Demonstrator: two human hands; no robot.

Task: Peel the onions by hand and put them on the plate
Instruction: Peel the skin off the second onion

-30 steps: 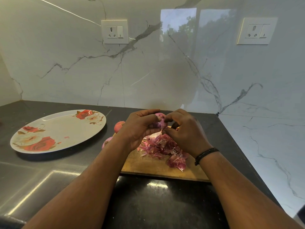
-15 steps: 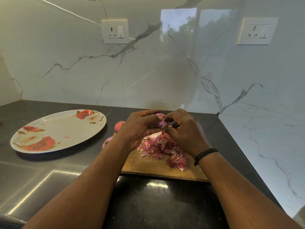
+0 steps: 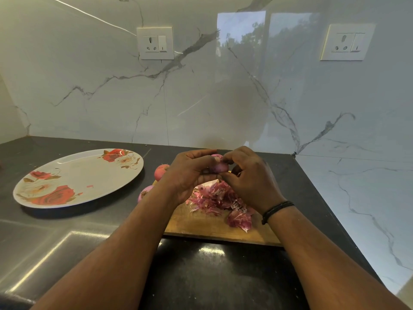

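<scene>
The plate (image 3: 73,182) lies on the surface (image 3: 89,231), left of the cutting board (image 3: 214,227). Two onions (image 3: 161,171) sit between them. Peels (image 3: 221,198) lie on the board, below both hands.

— What do the hands hold?
— The left hand (image 3: 190,173) and right hand (image 3: 248,175) grip one onion (image 3: 218,165) above the peel pile (image 3: 220,199) on the cutting board (image 3: 201,222).
— The plate (image 3: 73,173)?
— Left, nearly bare.
</scene>
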